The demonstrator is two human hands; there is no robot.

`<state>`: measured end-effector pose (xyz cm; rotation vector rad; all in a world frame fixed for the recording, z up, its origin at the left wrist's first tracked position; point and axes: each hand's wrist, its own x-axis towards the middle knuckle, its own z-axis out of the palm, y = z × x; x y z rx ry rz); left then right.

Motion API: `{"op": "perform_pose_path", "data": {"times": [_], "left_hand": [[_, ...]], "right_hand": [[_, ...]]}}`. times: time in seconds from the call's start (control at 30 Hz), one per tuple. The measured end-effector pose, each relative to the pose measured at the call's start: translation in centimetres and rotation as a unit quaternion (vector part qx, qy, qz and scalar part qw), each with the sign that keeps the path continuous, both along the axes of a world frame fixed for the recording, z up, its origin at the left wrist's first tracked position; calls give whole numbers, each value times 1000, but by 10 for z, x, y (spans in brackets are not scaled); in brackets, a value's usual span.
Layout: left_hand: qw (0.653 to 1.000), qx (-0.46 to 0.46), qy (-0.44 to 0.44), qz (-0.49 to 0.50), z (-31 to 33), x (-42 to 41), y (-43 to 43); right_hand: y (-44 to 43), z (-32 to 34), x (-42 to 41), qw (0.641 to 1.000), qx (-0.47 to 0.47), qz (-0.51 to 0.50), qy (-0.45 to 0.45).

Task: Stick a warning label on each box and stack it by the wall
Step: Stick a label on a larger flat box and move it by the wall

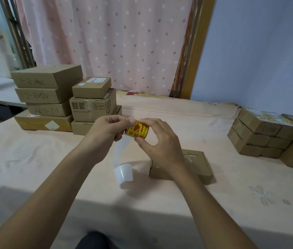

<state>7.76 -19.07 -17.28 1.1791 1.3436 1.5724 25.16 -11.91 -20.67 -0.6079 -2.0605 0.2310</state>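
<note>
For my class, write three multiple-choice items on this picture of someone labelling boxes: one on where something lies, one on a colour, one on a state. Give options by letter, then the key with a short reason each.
1. Where is the single flat box that lies apart from the stacks?
A. On the table, under the right hand
B. On top of the left stacks
C. On the floor

2. What colours is the label roll?
A. Blue and white
B. Yellow and red
C. Green and black

3. What state is the backing strip in?
A. Wound tight on the roll
B. Hanging loose in a curl below the hands
C. Stuck flat on a box

Key:
1 A, it rests on the table, partly hidden by the right hand.
2 B, its face shows yellow with red print.
3 B, it trails down from the left hand and curls up at its end.
</note>
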Motion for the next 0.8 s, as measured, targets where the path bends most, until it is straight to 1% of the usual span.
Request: {"op": "perform_pose_path", "data": {"times": [0.07, 0.13, 0.2, 0.27, 0.3, 0.33, 0.37, 0.4, 0.47, 0.5, 0.57, 0.63, 0.7, 0.8], "left_hand": [[1000, 3, -13, -16, 6, 2, -2], [999, 28, 0, -37, 9, 3, -5], [997, 57, 30, -53, 9, 5, -10], [989, 96, 99, -51, 6, 8, -12], [979, 118, 159, -41, 3, 10, -11], [966, 139, 219, -27, -1, 11, -10], [954, 155, 258, -13, -5, 11, -9], [949, 163, 272, -1, -9, 12, -7], [946, 168, 277, 20, -15, 11, -5], [941, 171, 291, 32, -17, 10, -4], [925, 181, 330, 59, -21, 9, -2], [907, 191, 364, 92, -22, 9, 0], [879, 218, 405, 124, -21, 11, -1], [818, 259, 488, 162, -20, 14, -3]], "right_hand": [[1, 4, 1, 1000, -9, 2, 22], [1, 7, 4, 998, -41, 14, 51], [1, 10, 6, 982, -140, 51, 116], [2, 14, 10, 944, -260, 101, 176], [4, 14, 12, 929, -297, 119, 186], [6, 14, 14, 921, -319, 131, 182], [8, 14, 15, 918, -331, 141, 168], [8, 13, 16, 917, -336, 148, 155], [10, 12, 18, 923, -327, 152, 135], [10, 12, 19, 933, -307, 142, 120], [9, 13, 21, 960, -241, 114, 82], [6, 16, 22, 979, -178, 86, 58], [3, 19, 21, 987, -138, 65, 42], [-1, 18, 17, 995, -84, 41, 42]]}}
